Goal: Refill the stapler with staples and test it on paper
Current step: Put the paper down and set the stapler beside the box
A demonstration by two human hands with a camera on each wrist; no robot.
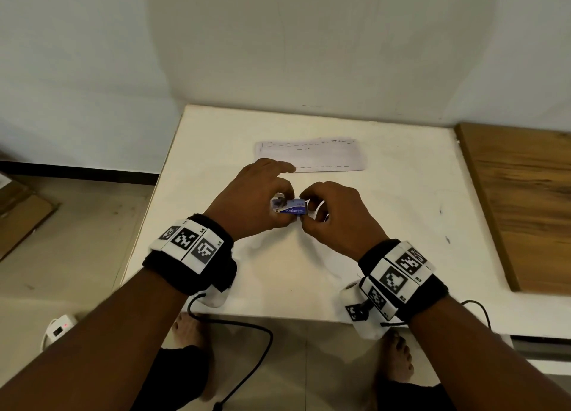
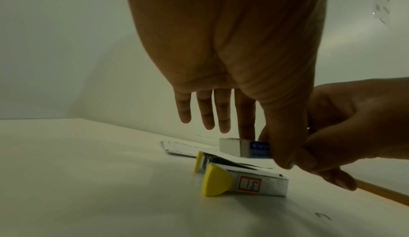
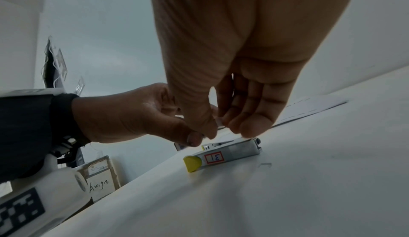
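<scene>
Both sets of fingers pinch a small blue-and-white staple box between the left hand and right hand. Beneath them the stapler lies open on the white tabletop, paper beyond. A pale wall backs it; a wooden board lies alongside on the right.

White table: stapler, paper.

One staple box, one yellow-capped stapler, one stack of paper, one bench, two hands.
</scene>
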